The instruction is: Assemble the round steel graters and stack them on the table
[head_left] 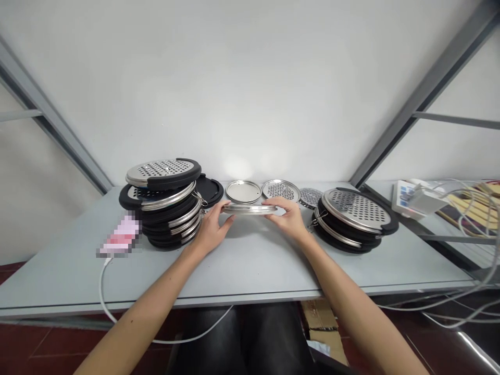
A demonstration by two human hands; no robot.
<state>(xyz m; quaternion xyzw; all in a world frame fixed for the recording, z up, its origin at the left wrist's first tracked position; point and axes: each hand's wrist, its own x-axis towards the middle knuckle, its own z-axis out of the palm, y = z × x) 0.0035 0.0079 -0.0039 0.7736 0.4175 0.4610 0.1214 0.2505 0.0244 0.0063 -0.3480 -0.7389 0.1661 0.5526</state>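
Just above the middle of the table, my left hand [213, 227] and my right hand [288, 217] grip a round metal disc [250, 210] by its opposite sides. The disc is seen almost edge-on, so its face is hidden; I cannot tell whether it is one piece or two pressed together. Behind it lie a plain metal disc [244, 191], a perforated grater disc [280, 191] and a smaller grater disc [311, 197]. A black round holder [210, 190] sits behind the left stack.
Stacked round graters with black rims stand at left [162, 174] and right [356, 209]. A blurred pink item [121, 235] with a white cable [102, 284] lies at front left. A power strip [408, 199] and tangled cables are at right. A wall rises behind the table [250, 271].
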